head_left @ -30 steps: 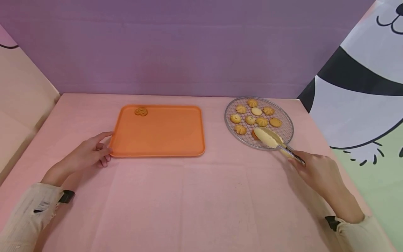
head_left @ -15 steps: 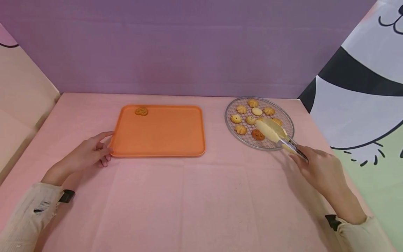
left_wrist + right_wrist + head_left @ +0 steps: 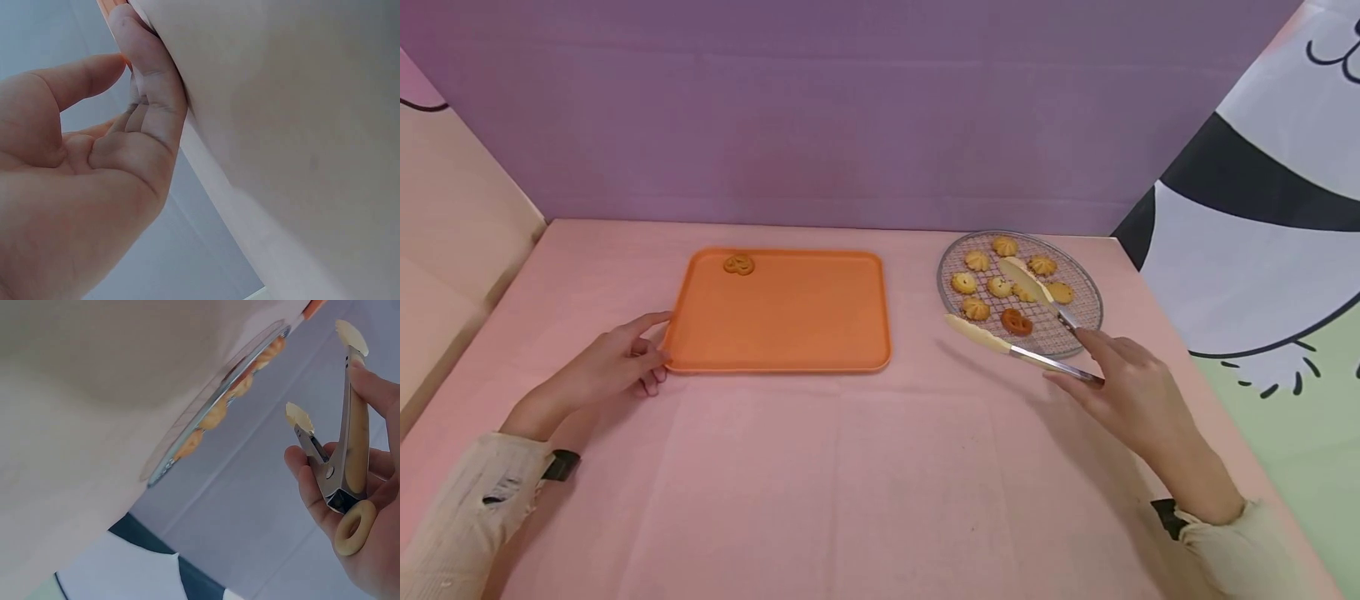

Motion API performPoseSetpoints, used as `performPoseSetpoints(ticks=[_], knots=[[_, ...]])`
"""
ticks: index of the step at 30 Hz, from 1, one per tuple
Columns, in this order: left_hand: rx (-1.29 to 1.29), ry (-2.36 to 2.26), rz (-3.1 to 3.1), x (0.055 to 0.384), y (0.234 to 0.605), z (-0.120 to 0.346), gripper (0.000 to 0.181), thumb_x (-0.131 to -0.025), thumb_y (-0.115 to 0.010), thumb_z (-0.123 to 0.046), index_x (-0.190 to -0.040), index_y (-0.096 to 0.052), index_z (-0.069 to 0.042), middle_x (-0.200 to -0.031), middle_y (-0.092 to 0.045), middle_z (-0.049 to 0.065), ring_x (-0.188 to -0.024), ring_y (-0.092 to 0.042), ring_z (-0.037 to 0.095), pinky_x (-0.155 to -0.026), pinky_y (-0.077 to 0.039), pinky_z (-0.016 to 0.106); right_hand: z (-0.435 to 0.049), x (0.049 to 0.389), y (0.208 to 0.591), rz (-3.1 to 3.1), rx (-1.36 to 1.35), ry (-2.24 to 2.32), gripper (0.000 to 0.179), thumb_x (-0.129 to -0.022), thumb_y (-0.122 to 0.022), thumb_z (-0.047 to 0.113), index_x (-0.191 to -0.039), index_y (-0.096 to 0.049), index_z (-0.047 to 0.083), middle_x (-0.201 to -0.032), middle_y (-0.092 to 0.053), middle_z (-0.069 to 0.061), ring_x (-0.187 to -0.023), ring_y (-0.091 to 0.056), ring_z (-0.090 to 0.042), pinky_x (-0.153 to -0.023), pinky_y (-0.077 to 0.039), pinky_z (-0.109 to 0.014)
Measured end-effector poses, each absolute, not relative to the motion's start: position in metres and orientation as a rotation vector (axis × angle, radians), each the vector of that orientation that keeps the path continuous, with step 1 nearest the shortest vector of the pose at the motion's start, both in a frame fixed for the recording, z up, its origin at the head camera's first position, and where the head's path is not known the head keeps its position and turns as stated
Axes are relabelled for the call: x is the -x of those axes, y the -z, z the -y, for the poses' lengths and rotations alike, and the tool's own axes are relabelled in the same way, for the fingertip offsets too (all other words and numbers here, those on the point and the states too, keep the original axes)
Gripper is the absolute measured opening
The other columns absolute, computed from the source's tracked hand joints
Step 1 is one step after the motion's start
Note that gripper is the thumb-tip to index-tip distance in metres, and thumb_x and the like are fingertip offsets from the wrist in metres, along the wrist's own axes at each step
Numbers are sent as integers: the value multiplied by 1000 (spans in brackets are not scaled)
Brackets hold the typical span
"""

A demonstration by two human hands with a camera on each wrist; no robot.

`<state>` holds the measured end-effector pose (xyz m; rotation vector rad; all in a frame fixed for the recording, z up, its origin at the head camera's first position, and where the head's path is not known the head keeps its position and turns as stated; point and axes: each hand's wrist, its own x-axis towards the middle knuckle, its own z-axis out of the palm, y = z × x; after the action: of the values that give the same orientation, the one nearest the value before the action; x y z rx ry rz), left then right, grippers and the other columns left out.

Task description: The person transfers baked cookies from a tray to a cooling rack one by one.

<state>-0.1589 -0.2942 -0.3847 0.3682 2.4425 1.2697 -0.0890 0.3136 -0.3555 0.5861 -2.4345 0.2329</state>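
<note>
My left hand (image 3: 606,367) rests at the left edge of an orange tray (image 3: 790,333), index finger and thumb touching its rim. A pretzel-shaped cookie (image 3: 739,264) lies in the tray's back left corner. My right hand (image 3: 1138,392) holds metal tongs (image 3: 1048,362) with cream-coloured tips, their arms spread wide and nothing between them. One tip overlaps the round wire rack (image 3: 946,287) in the head view; the other is in front of the rack's near left edge. On the rack are several cookies, among them a brown pretzel cookie (image 3: 1017,322) and a star-shaped piped cookie (image 3: 976,309).
A pink cloth (image 3: 850,483) covers the table. Behind it rises a purple backdrop (image 3: 850,125), with a panda-patterned panel (image 3: 1270,250) along the right side. Tray and rack stand apart, side by side near the back edge.
The tongs, closed together over the rack before, have spread apart, the lower arm swinging left past the rack's near edge. The brown pretzel cookie is now uncovered. The left hand has stayed put.
</note>
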Motion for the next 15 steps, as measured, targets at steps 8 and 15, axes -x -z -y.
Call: performPoseSetpoints(ticks=[8,15], knots=[[-363,-1253,-2452,159,384,295,65,-100,-55,-3,-155,-20,2,-80,-64,12,-64,-63,18,-59,-58,31,-285,101,350,2472,-629,-272,91,-90,-42,75,-119,-65,-8,-110,-68,-28,-98,-65,-45,-81,-53,-60],[-350,-1247,-2450,160,384,295,65,-101,-55,-3,-155,-20,1,-80,-63,12,-64,-63,18,-60,-58,31,-259,115,351,2469,-739,-342,77,-88,-62,65,-117,-63,-7,-106,-68,-24,-97,-65,-42,-81,-54,-57]])
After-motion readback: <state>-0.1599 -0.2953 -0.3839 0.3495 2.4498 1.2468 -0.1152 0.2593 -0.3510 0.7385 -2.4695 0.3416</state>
